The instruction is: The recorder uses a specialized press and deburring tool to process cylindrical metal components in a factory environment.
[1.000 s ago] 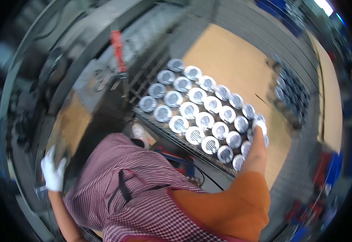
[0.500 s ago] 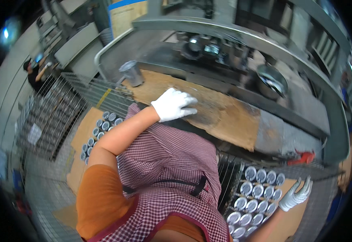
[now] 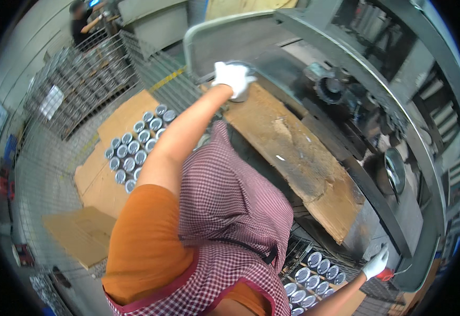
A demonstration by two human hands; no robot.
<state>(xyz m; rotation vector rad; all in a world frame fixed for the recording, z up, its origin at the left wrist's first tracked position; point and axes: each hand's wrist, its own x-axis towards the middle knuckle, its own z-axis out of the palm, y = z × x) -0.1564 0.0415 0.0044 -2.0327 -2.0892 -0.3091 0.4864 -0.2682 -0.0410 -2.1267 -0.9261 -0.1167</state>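
Observation:
My left hand [image 3: 232,79], in a white glove, reaches to the far end of the worn brown board. It is closed over the rim of a grey metal cup-shaped part [image 3: 240,96], which stands at the board's end. Glove and motion blur hide some of the fingers. At lower right my right hand [image 3: 376,264], also gloved in white, has its fingers stretched out by the bench's near end. A red object [image 3: 385,274] lies right beside its palm, partly covered; I cannot tell whether they touch.
The brown board [image 3: 298,147] runs along a grey machine with a round metal pot [image 3: 390,171]. Round metal parts [image 3: 133,147] stand in rows on cardboard at left, more parts [image 3: 312,283] at lower right. A wire cage [image 3: 90,79] and another person [image 3: 81,23] are beyond.
My left hand has moved from above the board's middle to the grey cup-shaped part and taken hold of it. My right hand has come down beside the red object. The view has turned left.

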